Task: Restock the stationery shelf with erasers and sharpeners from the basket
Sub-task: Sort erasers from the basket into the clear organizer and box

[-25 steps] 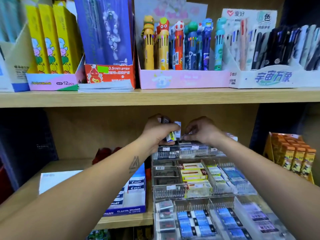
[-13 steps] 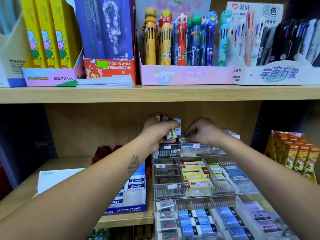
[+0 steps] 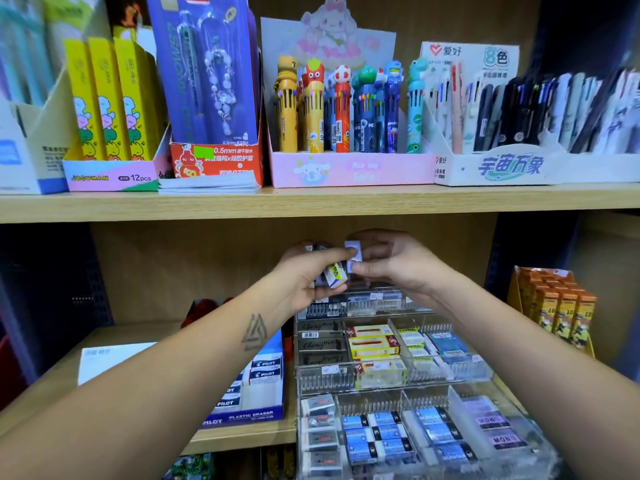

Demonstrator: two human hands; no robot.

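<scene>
Clear acrylic: the tiered display rack (image 3: 391, 379) stands at the right end of the lower wooden shelf (image 3: 242, 436), its compartments holding sleeved erasers.
Left hand (image 3: 304, 275): curled round a small bundle of erasers (image 3: 334, 273), held above the rack's back tier.
Right hand (image 3: 391, 268): pinching a single eraser (image 3: 354, 252) just beside that bundle.
Change: half a second ago the right hand was low over the back tier; it has since come up to the bundle.
Meaning: probably one piece was just placed and the next is being drawn.
Basket: out of view.
Neighbour: a blue Pilot eraser box (image 3: 252, 389) sits left of the rack.
</scene>
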